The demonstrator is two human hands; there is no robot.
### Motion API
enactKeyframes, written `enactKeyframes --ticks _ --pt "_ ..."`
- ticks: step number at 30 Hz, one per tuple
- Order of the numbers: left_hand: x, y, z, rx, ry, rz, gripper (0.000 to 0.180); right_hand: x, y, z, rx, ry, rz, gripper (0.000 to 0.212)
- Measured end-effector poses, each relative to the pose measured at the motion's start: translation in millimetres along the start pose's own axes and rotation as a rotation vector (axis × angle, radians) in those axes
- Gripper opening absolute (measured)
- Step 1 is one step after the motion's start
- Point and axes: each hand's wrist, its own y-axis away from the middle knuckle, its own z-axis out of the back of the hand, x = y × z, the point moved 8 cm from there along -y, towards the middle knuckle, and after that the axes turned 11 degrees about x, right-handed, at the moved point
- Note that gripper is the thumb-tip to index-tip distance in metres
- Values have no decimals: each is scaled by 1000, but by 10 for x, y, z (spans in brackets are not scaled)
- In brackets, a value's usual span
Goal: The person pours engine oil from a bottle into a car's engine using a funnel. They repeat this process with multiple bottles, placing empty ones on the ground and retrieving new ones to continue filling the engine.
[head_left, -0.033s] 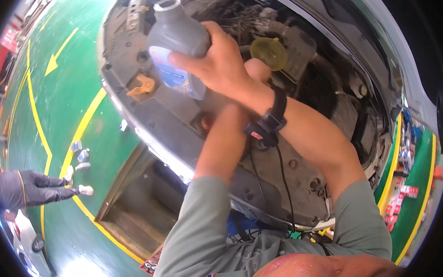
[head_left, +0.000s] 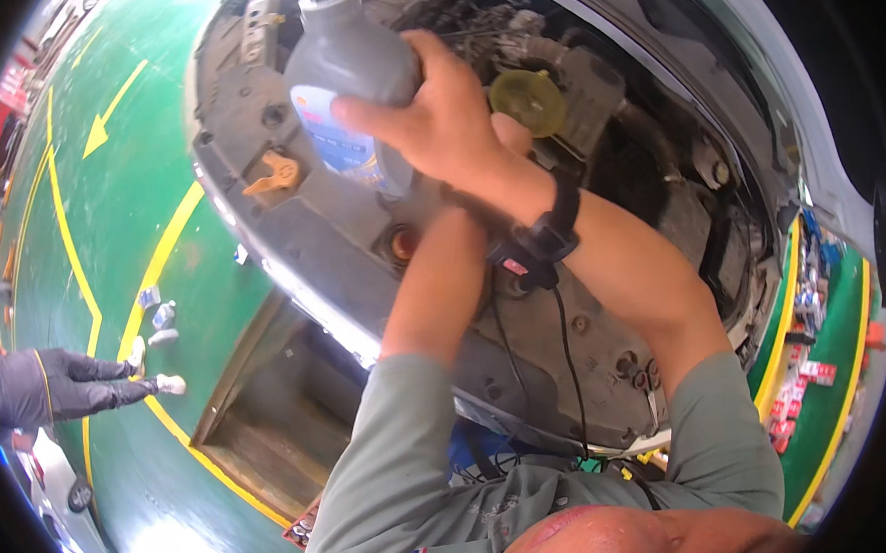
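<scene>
My right hand (head_left: 445, 121) is wrapped round a grey plastic oil bottle (head_left: 352, 61) with a blue label, its uncapped neck tipped slightly toward the far left. My forearms cross above the engine bay, the right one over the left. A dark wrist strap and a small device with a cable sit on the right wrist. Most of my left hand (head_left: 512, 133) is hidden under the right forearm; only a bit shows beside a translucent yellow funnel (head_left: 529, 104). Whether it grips the funnel cannot be seen. A reddish-brown round part (head_left: 404, 241) lies beside the left forearm.
An orange plastic piece (head_left: 275, 173) rests on the dark front cover. The raised hood (head_left: 742, 61) stands at right. A floor pit (head_left: 279, 405) opens at left. Farther off are a person (head_left: 58, 382), several bottles (head_left: 162, 314) on the green floor and a white car (head_left: 63, 487).
The bottle in my right hand has moved a little farther from me. The whole view has shifted slightly, and more of the reddish-brown round part shows beside my left forearm.
</scene>
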Motion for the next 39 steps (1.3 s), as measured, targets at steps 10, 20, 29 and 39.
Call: enactKeyframes --ticks 10,20,29,39 --pt "-84 276 110 280 970 402 26 178 236 2165 -35 -206 -106 47" --pt "48 391 191 286 1028 521 34 -806 908 2825 105 277 -355 57" --pt "-45 431 328 355 833 566 24 -1348 1096 2736 315 426 -464 70" --pt "138 346 132 298 949 548 26 -1457 1062 2542 400 431 -453 70"
